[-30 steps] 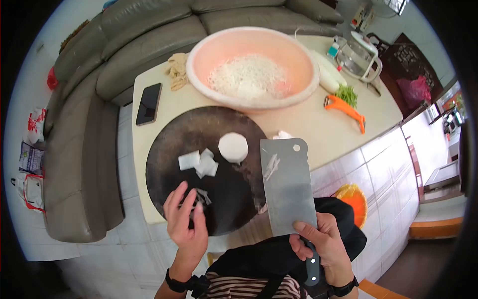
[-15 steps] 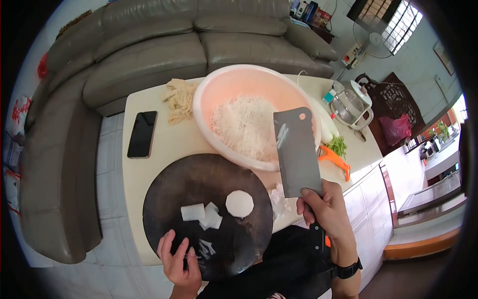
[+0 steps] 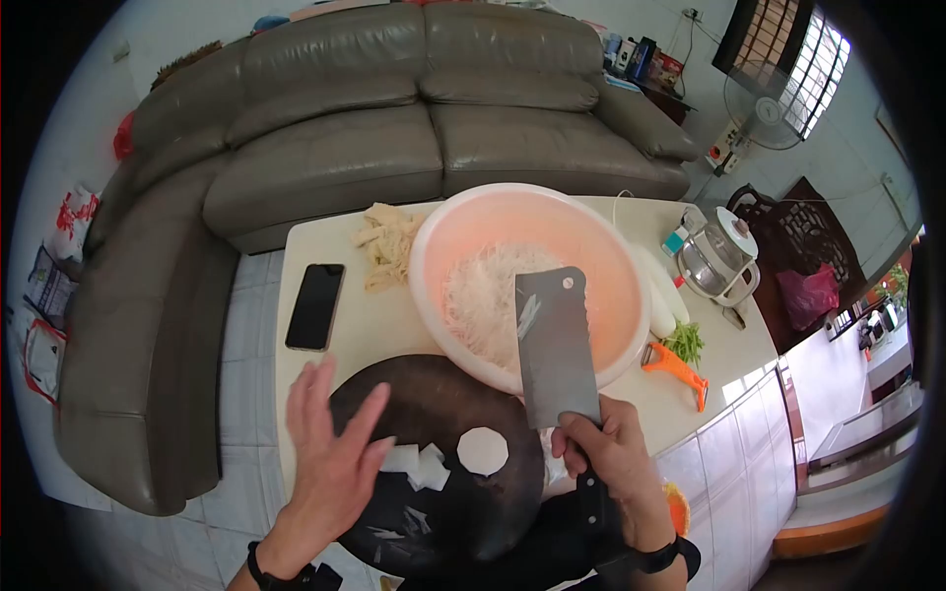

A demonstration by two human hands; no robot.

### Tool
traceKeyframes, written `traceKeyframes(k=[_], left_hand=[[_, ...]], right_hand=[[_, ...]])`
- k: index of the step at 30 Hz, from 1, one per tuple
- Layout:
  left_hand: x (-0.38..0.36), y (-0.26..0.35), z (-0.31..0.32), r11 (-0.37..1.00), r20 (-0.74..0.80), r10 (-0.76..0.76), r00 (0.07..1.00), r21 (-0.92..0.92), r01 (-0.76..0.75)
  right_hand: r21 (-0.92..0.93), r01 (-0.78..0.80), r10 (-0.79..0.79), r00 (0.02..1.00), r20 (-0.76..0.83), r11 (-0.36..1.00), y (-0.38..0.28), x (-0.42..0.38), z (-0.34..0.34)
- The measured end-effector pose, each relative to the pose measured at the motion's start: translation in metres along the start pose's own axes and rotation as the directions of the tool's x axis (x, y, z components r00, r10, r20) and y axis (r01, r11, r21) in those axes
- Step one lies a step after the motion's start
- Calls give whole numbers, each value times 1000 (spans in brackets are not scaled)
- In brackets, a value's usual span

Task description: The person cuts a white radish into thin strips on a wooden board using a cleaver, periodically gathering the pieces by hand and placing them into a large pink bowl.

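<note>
While the handle of a cleaver (image 3: 557, 360) is gripped by the right hand (image 3: 613, 448), the left hand (image 3: 330, 463) is held with its fingers spread apart above the left edge of a round dark board (image 3: 424, 389); whether the board is touched by it cannot be told. The blade is pointed away from the body, its upper part seen against a pink basin (image 3: 613, 281), and a few pale shreds (image 3: 529, 317) are stuck to its face near the far end.

On the board, a thick white disc (image 3: 483, 450) is placed right of some overlapping flat white pieces (image 3: 419, 466), by which the left thumb is closely neighboured. Thin slivers (image 3: 404, 522) are scattered nearer the body. A heap of white shreds (image 3: 483, 295) is contained in the basin, which is set on the worktop (image 3: 734, 360) beyond the board. A phone (image 3: 315, 307) and a crumpled cloth (image 3: 387, 246) are laid left of the basin; an orange peeler (image 3: 678, 374) and green leaves (image 3: 686, 342) are found to its right.
</note>
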State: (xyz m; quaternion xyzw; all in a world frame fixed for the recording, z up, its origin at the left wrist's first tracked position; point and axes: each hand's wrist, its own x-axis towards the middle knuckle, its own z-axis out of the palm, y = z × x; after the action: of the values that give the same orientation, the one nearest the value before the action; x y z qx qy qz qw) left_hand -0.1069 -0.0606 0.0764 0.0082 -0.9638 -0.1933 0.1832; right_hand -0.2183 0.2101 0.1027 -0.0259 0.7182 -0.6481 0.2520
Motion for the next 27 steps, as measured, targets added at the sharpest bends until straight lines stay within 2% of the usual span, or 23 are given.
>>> traceKeyframes(k=[4,5,8,14,25,27], left_hand=[[29,33,34,991,128,136,982,-21,-135],[34,41,41,992,131,128,983,-16,-127],[48,55,61,968,186,244,952,-106,-227],[71,71,76,968,301,250,920,-50,-247],[94,78,96,981,358,182,916,-8,-192],[94,77,98,981,346,180,921,8,-194]], right_hand=[[66,-28,28,1000,9,997,6,-7,-5],[68,-32,31,999,17,997,7,-9,-8],[121,-98,82,988,131,988,21,-14,-15],[187,-158,123,974,190,970,25,-19,-31],[184,-235,192,955,227,954,32,-41,-63],[301,-195,150,975,165,934,33,-48,-64]])
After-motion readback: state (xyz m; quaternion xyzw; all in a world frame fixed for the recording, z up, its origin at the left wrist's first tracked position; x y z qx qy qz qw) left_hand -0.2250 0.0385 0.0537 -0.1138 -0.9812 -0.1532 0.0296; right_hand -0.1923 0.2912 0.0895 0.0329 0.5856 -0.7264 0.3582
